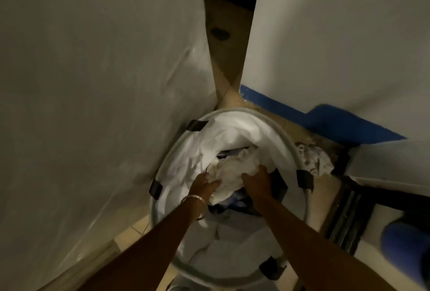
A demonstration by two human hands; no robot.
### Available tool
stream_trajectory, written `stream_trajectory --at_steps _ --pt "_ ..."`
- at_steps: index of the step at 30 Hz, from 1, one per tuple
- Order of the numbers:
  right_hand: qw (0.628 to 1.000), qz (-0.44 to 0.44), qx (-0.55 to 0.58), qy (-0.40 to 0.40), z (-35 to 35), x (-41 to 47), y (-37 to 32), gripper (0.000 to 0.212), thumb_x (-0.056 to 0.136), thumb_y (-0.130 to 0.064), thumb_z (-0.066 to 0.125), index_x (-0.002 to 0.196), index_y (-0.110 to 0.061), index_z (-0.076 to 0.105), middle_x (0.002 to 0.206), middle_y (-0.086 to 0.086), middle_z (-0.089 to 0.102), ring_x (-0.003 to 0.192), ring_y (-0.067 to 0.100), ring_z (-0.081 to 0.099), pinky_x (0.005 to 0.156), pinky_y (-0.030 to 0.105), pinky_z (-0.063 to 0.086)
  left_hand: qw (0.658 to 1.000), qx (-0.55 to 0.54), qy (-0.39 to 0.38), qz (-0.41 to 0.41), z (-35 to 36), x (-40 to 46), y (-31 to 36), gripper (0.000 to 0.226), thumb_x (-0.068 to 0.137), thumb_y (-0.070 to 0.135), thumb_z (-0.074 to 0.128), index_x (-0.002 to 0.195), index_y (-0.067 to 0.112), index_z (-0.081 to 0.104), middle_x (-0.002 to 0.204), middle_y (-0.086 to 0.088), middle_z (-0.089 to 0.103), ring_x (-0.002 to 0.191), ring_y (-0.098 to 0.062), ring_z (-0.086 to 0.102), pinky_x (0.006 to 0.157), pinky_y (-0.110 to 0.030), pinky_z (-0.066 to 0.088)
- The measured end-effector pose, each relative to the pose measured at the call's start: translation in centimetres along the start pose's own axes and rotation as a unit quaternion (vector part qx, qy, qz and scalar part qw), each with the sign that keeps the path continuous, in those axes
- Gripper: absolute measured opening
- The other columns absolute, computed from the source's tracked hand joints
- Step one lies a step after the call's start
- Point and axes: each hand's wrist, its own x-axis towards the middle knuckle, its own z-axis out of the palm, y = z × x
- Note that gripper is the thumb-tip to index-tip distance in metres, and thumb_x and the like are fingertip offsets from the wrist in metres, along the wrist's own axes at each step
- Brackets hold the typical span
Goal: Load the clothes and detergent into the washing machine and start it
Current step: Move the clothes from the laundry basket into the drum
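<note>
A round laundry hamper [288, 137] with a grey rim, black tabs and a white liner stands on the floor below me. Inside lies a pile of crumpled clothes [235, 169], mostly white with some dark blue beneath. Both my hands reach down into it. My left hand [206, 184], with a silver bangle on the wrist, grips the white cloth at its left side. My right hand [257, 177] closes on the same bundle from the right. No washing machine or detergent is identifiable in this dim view.
A large object wrapped in clear plastic [93, 104] stands close on the left. A white wall [349, 34] with a blue base strip is on the right. A crumpled cloth [311, 155] lies on the floor by the hamper. Dark slatted furniture [349, 216] and a blue object [407, 246] sit at lower right.
</note>
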Motion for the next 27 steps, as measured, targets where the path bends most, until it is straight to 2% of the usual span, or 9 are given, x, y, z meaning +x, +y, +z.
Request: stream_trajectory --at_steps 3,7,8,11,13,16,21,24,27 --pt "0.996 0.004 -0.056 0.066 -0.4 2.9 1.0 0.093 0.078 -0.045 0.068 0.152 -0.014 0.021 0.154 0.014 0.03 0.138 0.036 0.034 0.113 0.049 0.032 0.996 -0.082 0.017 -0.02 2.0 4.1 -2.0 0.093 0.051 0.043 0.08 0.128 -0.002 0.053 0.122 -0.024 0.061 0.108 -0.033 0.062 0.072 -0.025 0.051" --pt "0.999 0.008 -0.005 0.036 -0.3 7.6 3.2 0.1 0.084 -0.041 0.07 0.156 -0.014 0.005 0.162 0.008 0.013 0.147 0.03 0.019 0.119 0.042 0.021 0.989 -0.138 0.036 -0.024 3.3 6.2 -2.7 0.056 0.073 0.017 0.08 0.123 0.004 0.058 0.117 -0.017 0.066 0.104 -0.03 0.063 0.091 -0.042 0.053" --pt "0.999 0.013 0.024 0.023 -0.2 8.5 3.6 0.102 0.083 -0.04 0.073 0.155 -0.014 0.006 0.162 0.008 0.012 0.147 0.029 0.018 0.119 0.042 0.02 0.989 -0.136 0.044 -0.023 3.4 6.7 -3.0 0.056 0.071 0.019 0.081 0.122 0.006 0.06 0.115 -0.014 0.067 0.102 -0.029 0.064 0.089 -0.042 0.055" --pt "0.998 0.023 0.065 0.004 0.2 10.1 4.8 0.103 0.079 -0.032 0.078 0.155 -0.013 0.011 0.161 0.007 0.015 0.147 0.027 0.02 0.119 0.039 0.02 0.986 -0.153 0.052 -0.031 3.5 7.6 -3.8 0.042 0.075 0.013 0.079 0.112 0.005 0.063 0.098 -0.011 0.067 0.074 -0.022 0.063 0.052 -0.022 0.055" --pt "0.997 0.022 0.079 -0.005 0.3 10.4 5.6 0.102 0.08 -0.029 0.078 0.155 -0.014 0.01 0.161 0.006 0.015 0.147 0.026 0.019 0.118 0.037 0.019 0.984 -0.168 0.034 -0.044 3.5 8.3 -4.4 0.036 0.077 0.012 0.077 0.11 0.007 0.064 0.1 -0.013 0.069 0.076 -0.025 0.065 0.058 -0.027 0.055" --pt "0.995 0.004 0.104 -0.007 0.4 10.4 6.6 0.103 0.078 -0.027 0.08 0.154 -0.017 0.011 0.161 0.004 0.016 0.147 0.025 0.02 0.116 0.036 0.02 0.986 -0.159 0.014 -0.05 3.5 9.2 -4.9 0.035 0.077 0.022 0.078 0.108 0.011 0.066 0.112 -0.007 0.067 0.103 -0.024 0.064 0.09 -0.042 0.053" --pt "0.984 0.019 0.172 -0.035 0.4 10.7 6.8 0.115 0.056 -0.038 0.09 0.152 -0.025 0.027 0.155 -0.001 0.032 0.141 0.025 0.033 0.115 0.047 0.032 0.977 -0.187 -0.013 -0.101 4.4 8.8 -4.2 0.085 0.045 0.061 0.08 0.121 0.028 0.058 0.114 -0.007 0.068 0.103 -0.03 0.066 0.063 -0.033 0.051" --pt "0.973 0.02 0.223 -0.057 0.3 10.5 6.8 0.092 0.065 -0.035 0.085 0.146 -0.022 0.041 0.148 -0.002 0.043 0.134 0.025 0.042 0.111 0.045 0.036 0.975 -0.21 0.027 -0.074 5.7 9.0 -3.7 0.088 0.055 0.05 0.086 0.132 0.024 0.051 0.125 -0.011 0.062 0.111 -0.035 0.062 0.084 -0.045 0.055" --pt "0.972 0.052 0.205 -0.102 -0.3 9.7 6.4 0.051 0.081 -0.025 0.074 0.127 -0.012 0.059 0.136 0.007 0.056 0.113 0.025 0.058 0.1 0.042 0.045 0.98 -0.165 0.108 -0.014 6.0 8.5 -2.9 0.089 0.049 0.05 0.09 0.127 0.03 0.052 0.123 -0.004 0.063 0.109 -0.025 0.062 0.086 -0.047 0.056"
